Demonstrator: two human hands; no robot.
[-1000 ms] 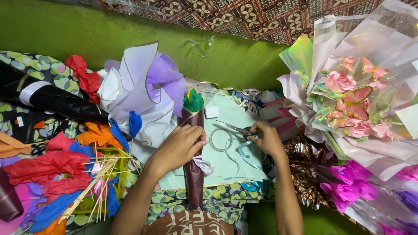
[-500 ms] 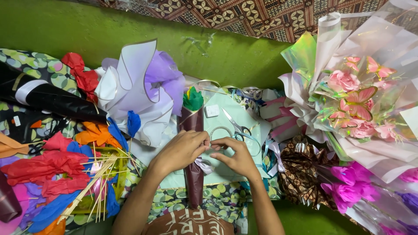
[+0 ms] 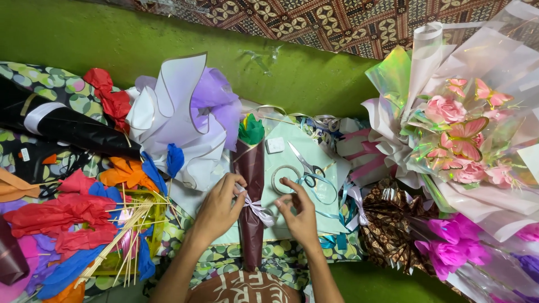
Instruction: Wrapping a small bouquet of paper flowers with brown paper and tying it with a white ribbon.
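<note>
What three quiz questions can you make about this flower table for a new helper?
1. True or false: the scissors are in the right hand.
2. What does the left hand touch? A) the sticks B) the maroon cone C) the pink bouquet
3. Fill in: the ribbon tied round the cone is pale ____.

Key: 1 false, they lie on the green sheet. 2 B. 3 lilac.
</note>
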